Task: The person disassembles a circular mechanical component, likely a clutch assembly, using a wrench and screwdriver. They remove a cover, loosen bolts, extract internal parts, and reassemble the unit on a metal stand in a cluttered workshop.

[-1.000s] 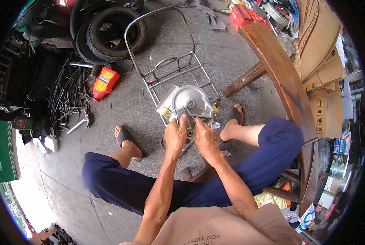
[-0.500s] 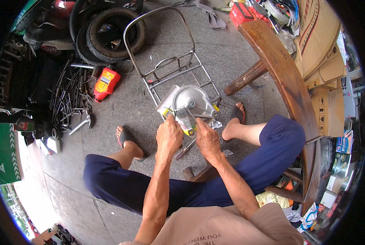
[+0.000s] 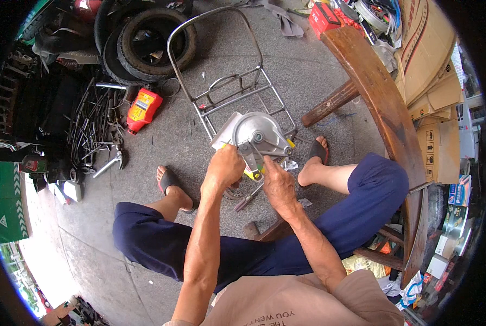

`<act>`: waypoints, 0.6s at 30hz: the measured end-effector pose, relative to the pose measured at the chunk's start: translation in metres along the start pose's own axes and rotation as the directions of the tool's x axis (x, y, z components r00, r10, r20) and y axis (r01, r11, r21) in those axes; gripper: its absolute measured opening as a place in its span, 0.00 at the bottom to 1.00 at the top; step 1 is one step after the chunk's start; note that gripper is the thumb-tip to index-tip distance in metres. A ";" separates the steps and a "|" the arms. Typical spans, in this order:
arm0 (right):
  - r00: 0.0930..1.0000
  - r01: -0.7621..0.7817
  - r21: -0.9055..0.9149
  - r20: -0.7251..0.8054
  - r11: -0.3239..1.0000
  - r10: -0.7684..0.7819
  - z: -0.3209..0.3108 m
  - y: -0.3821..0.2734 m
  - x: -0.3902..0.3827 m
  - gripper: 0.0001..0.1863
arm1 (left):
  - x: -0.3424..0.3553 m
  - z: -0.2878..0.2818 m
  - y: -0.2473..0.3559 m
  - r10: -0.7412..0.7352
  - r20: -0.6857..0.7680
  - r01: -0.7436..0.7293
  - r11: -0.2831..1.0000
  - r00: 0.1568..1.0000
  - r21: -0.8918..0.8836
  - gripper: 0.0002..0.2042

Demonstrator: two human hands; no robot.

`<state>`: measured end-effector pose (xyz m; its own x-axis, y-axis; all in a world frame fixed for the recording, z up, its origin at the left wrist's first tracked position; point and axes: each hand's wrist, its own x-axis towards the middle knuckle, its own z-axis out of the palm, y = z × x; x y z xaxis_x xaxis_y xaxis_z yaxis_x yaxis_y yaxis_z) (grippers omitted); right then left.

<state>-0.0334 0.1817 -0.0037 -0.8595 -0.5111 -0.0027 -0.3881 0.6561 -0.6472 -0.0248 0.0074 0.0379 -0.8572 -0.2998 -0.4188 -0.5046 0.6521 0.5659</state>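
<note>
A round silver brake drum plate [image 3: 247, 127], with a short lever arm on its near side, sits between my feet at the near end of a metal tube rack [image 3: 252, 71]. Silver sheet or packaging with yellow patches shows around its edge. My left hand [image 3: 225, 166] is closed at the near left edge of the plate; whatever its fingers hold is hidden under the knuckles. On the right, my right hand [image 3: 278, 183] has its fingers bent against the lever arm, index fingertip on the metal. A thin rod-like tool [image 3: 247, 199] lies just below, between my wrists.
Left of the rack are a red bottle with a yellow label [image 3: 143, 111], a heap of wrenches and rods [image 3: 91, 127], and a hammer [image 3: 110, 164]. Old tyres [image 3: 128, 54] lie at the far left. A curved wooden bench [image 3: 370, 89] and cardboard [image 3: 441, 144] stand on the right.
My left hand has shifted slightly up and turned, its knuckles now covering the plate's left edge. The right hand stays at the lever arm. The whole view has shifted a little.
</note>
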 end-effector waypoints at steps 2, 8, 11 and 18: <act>1.000 -0.001 -0.007 -0.007 1.000 0.001 0.000 0.000 0.000 0.17 | -0.007 0.010 0.001 0.028 -0.101 -0.036 0.996 0.994 -0.080 0.11; 0.999 0.029 0.007 -0.014 1.000 -0.028 0.002 0.000 -0.002 0.16 | -0.020 0.029 -0.002 -0.031 -0.296 -0.022 0.985 0.955 -0.173 0.11; 1.000 0.002 0.022 0.001 1.000 -0.002 0.001 -0.002 0.000 0.17 | -0.018 0.035 -0.005 -0.137 -0.254 0.041 0.936 0.957 -0.350 0.14; 0.998 0.059 0.042 -0.018 0.997 -0.058 0.003 0.006 -0.003 0.20 | -0.018 0.068 -0.008 -0.366 -0.032 0.171 0.509 0.930 -0.844 0.22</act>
<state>-0.0319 0.1859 -0.0100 -0.8411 -0.5387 0.0486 -0.4241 0.6011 -0.6774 0.0019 0.0548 -0.0068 -0.6162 -0.5396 -0.5737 -0.4905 -0.3070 0.8156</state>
